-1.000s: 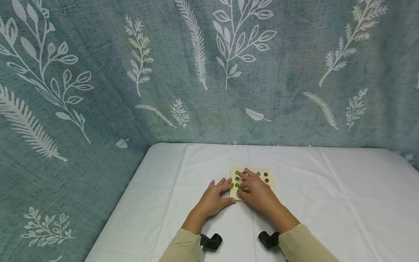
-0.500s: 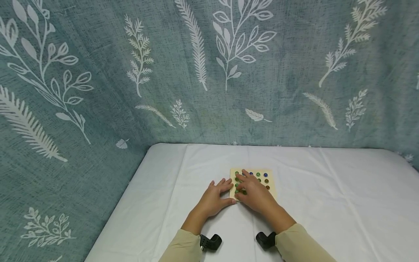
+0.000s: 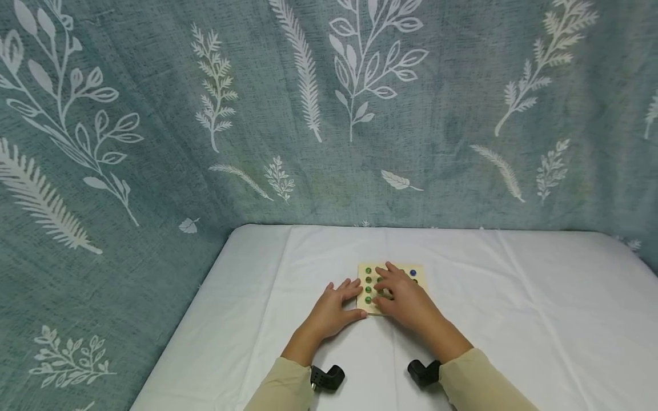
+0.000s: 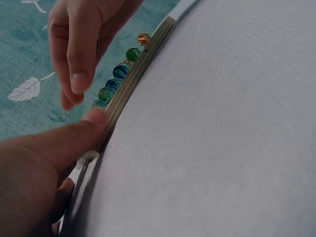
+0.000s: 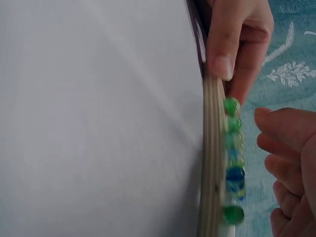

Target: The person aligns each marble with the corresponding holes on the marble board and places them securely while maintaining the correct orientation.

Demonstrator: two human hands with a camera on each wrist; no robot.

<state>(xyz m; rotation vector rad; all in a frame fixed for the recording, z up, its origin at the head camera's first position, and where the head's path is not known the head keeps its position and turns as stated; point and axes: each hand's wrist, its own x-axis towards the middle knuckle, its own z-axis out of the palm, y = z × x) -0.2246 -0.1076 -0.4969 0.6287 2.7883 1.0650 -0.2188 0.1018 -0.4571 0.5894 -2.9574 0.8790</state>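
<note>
A flat, pale wooden board (image 3: 420, 269) lies on the table, with rows of glass marbles (image 3: 368, 299) standing up from its top; green ones fill the left column. My left hand (image 3: 329, 311) stays at the board's left side, fingers spread along that edge. Its thumb (image 4: 94, 118) presses the near left corner. Over the marbles hovers my right hand (image 3: 406, 297), fingers loosely bent and thumb apart from them, with nothing seen between. In the right wrist view its fingertips are a short gap from the green marbles (image 5: 232, 106). The marbles under the right palm are hidden.
A white cloth (image 3: 488, 319) covers the table around the board. Behind and to the left hangs a blue-green curtain (image 3: 442, 171) with white leaf patterns. Black wrist-worn devices (image 3: 329, 378) sit at both sleeves.
My right hand has first shifted slightly left over the board, then back right, uncovering the left column of green marbles. The left hand keeps its place at the edge. The head view has turned slightly.
</note>
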